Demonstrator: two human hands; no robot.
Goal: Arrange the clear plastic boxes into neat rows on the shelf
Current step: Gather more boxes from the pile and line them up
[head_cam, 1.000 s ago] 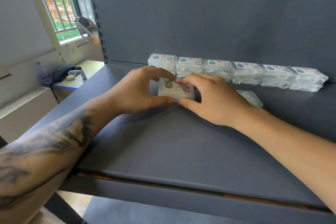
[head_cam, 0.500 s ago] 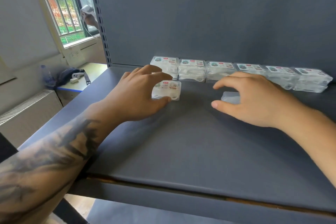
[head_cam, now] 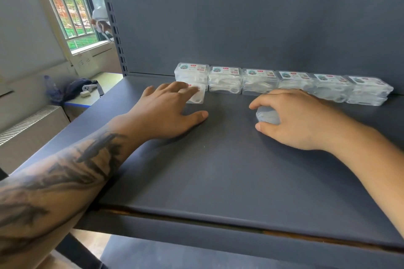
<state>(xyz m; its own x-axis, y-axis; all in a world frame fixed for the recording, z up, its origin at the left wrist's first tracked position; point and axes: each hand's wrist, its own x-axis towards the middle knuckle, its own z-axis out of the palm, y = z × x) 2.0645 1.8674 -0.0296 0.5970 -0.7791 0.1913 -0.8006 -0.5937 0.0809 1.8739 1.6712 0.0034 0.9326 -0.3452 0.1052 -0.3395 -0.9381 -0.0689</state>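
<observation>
With straight left hand (head_cam: pixel 166 109) fingers pressing one clear box (head_cam: pixel 197 95) by the far row (head_cam: pixel 282 83), right hand (head_cam: pixel 293 116) gripping another box (head_cam: pixel 267 114) should slide it squarely alongside.

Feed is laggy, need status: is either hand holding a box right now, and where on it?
Right hand grips a clear box by its near and far edges. Left hand only rests straight fingers on another box.

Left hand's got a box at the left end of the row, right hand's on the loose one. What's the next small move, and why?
Probably slide the loose clear plastic box under the right hand left, beside the labelled clear box under the left hand. That box starts a front row before the back row of stacked clear boxes; the loose one lies apart.
</observation>
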